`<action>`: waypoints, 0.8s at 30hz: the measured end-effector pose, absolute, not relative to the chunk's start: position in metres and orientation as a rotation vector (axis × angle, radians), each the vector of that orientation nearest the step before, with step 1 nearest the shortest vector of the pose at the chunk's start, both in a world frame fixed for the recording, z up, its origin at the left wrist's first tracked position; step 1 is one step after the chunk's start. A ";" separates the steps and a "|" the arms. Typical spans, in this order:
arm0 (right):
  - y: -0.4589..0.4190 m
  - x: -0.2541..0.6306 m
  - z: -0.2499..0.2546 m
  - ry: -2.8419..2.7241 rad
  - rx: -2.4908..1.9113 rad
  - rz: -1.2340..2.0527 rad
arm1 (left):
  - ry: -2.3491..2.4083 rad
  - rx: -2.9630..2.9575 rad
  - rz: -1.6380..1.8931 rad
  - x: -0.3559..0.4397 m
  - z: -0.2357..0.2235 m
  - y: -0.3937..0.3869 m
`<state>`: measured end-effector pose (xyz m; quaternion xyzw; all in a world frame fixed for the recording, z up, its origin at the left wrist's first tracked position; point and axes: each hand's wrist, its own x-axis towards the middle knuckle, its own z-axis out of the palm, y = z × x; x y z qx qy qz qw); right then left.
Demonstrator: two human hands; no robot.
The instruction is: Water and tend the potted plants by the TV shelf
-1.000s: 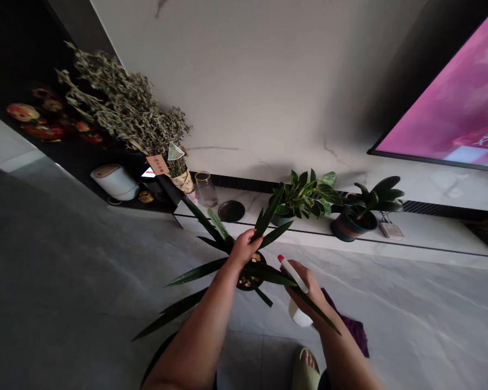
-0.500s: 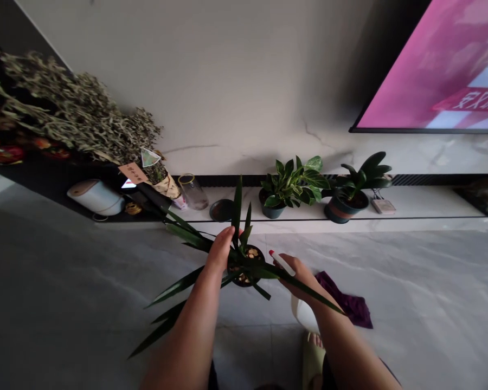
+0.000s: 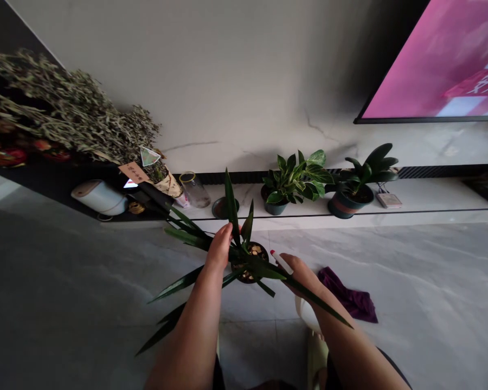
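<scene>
A small dark pot with pebbles and long dark green leaves stands on the grey floor in front of me. My left hand reaches in among the leaves, its fingers closed around an upright leaf. My right hand grips a white spray bottle whose red-tipped nozzle points toward the pot. One long leaf lies across my right wrist.
A purple cloth lies on the floor to the right. A low white shelf along the wall carries two potted plants, a dark saucer, a glass jar and dried branches. A screen glows pink above.
The view has swung and levelled. My left hand has slid from a slanted leaf to an upright one, which has turned upright. The spray bottle has barely moved.
</scene>
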<state>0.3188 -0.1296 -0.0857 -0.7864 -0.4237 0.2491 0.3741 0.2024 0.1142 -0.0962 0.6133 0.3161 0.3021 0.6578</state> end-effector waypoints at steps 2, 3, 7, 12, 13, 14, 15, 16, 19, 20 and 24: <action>-0.129 0.318 -0.084 -1.038 -2.011 0.599 | 0.712 1.377 0.679 0.203 -0.097 0.114; -0.128 0.318 -0.083 -1.014 -2.010 0.589 | 0.714 1.371 0.678 0.203 -0.097 0.114; -0.130 0.321 -0.077 -1.008 -1.969 0.583 | 0.723 1.374 0.684 0.203 -0.095 0.114; -0.133 0.324 -0.073 -1.112 -1.874 0.564 | 0.712 1.399 0.659 0.204 -0.094 0.113; -0.134 0.324 -0.073 -1.114 -1.857 0.566 | 0.699 1.402 0.650 0.205 -0.095 0.113; -0.135 0.323 -0.072 -1.116 -1.839 0.572 | 0.678 1.405 0.644 0.206 -0.096 0.113; -0.136 0.323 -0.071 -1.117 -1.823 0.574 | 0.653 1.408 0.640 0.207 -0.097 0.113; -0.137 0.322 -0.071 -1.128 -1.808 0.582 | 0.631 1.408 0.637 0.208 -0.099 0.112; -0.142 0.320 -0.072 -1.182 -1.821 0.639 | 0.632 1.382 0.646 0.211 -0.102 0.111; -0.144 0.319 -0.074 -1.190 -1.839 0.659 | 0.647 1.370 0.647 0.211 -0.102 0.109; -0.150 0.322 -0.091 -1.121 -1.879 0.644 | 0.672 1.333 0.625 0.211 -0.093 0.103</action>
